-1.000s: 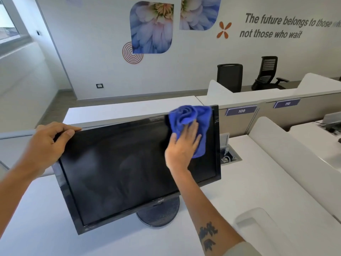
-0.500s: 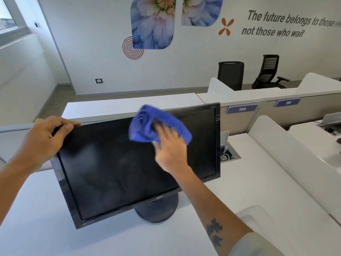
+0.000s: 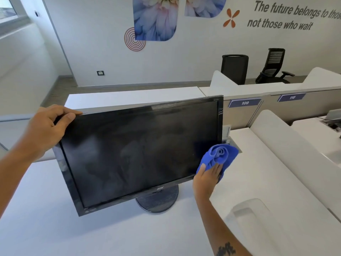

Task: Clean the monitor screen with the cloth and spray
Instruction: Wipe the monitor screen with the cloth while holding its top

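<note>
A black monitor [image 3: 140, 150] stands tilted on a round base [image 3: 158, 202] on the white desk [image 3: 36, 209]. My left hand [image 3: 46, 128] grips the monitor's top left corner, thumb on the front bezel. My right hand [image 3: 207, 177] presses a bunched blue cloth [image 3: 219, 157] against the lower right corner of the screen. The dark screen shows faint smears across its middle. No spray bottle is in sight.
A white divider [image 3: 287, 154] runs along the right of the desk, with a cable box [image 3: 230, 143] behind the monitor. Partitions labelled 109 [image 3: 245, 103] and 110 stand further back. Two black office chairs [image 3: 234, 68] sit by the far wall.
My right hand swept the cloth from the screen's top right, left across the upper middle, then down to the lower right corner. The left hand kept its hold.
</note>
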